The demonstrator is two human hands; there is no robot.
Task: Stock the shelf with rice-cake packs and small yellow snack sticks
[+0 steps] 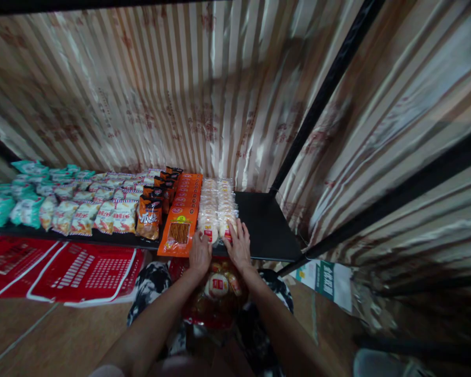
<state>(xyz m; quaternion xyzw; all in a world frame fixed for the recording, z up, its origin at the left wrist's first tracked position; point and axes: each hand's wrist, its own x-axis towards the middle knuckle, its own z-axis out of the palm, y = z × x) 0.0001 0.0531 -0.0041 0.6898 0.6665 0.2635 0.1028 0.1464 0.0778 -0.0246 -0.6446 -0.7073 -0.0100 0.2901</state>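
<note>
Two side-by-side rows of small, clear-wrapped round white cakes (209, 213) run front to back on the black shelf (265, 220). At the front of the left row, my left hand (201, 253) touches a pack with a red label, its fingers slightly apart. My right hand (239, 245) rests on the front pack of the right row with its fingers spread. Below the shelf edge, between my knees, sits a red basket (208, 320). It holds more wrapped round food, including one white cake pack (216, 286) on top.
Left of the cakes lie flat orange snack packets (179, 214), orange-black bags (148, 217), white bags (124, 214) and teal bags (27, 210). Red baskets (88, 269) stand beneath the shelf. A black post (317, 110) rises at its right end, before a striped curtain (220, 94).
</note>
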